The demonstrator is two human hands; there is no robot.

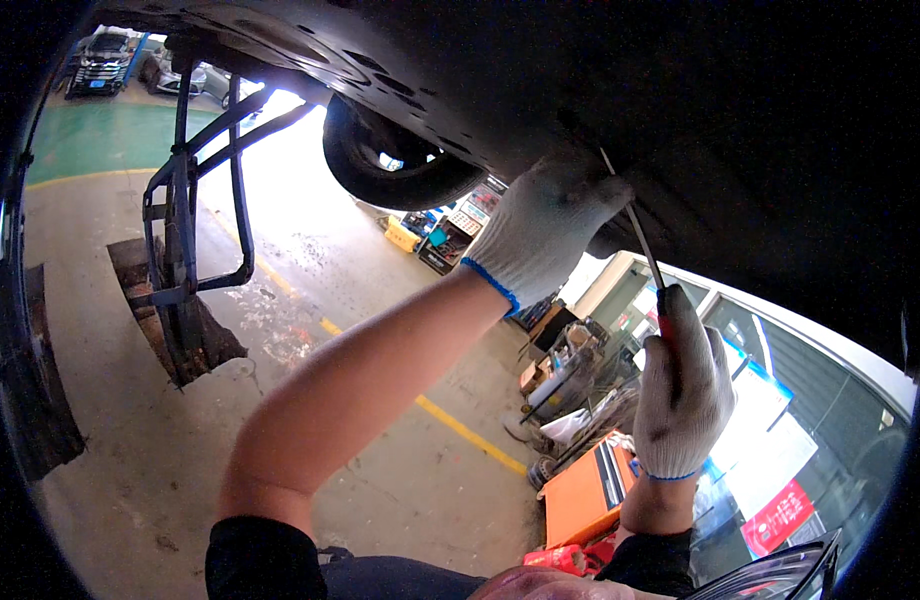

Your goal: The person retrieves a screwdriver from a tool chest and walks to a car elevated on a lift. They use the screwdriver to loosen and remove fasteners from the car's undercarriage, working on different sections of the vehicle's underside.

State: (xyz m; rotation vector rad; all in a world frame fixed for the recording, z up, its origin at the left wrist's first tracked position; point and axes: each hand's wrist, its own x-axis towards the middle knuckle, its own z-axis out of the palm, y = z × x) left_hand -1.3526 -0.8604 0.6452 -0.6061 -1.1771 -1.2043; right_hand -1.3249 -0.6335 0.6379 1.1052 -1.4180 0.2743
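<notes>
While the gloved left hand [542, 222] presses curled fingers against the dark underbody panel [740, 130] directly above it, the right hand [683, 392], fisted around a screwdriver [642, 232], holds its tip at the panel, indicating the work is in progress and unfinished.

We see a raised car's tyre [395, 165], a dark lift arm [185, 215] over a floor pit [175, 320], a yellow floor line [465, 432], an orange tool cart [585, 490], parked cars [105, 60] far off.
</notes>
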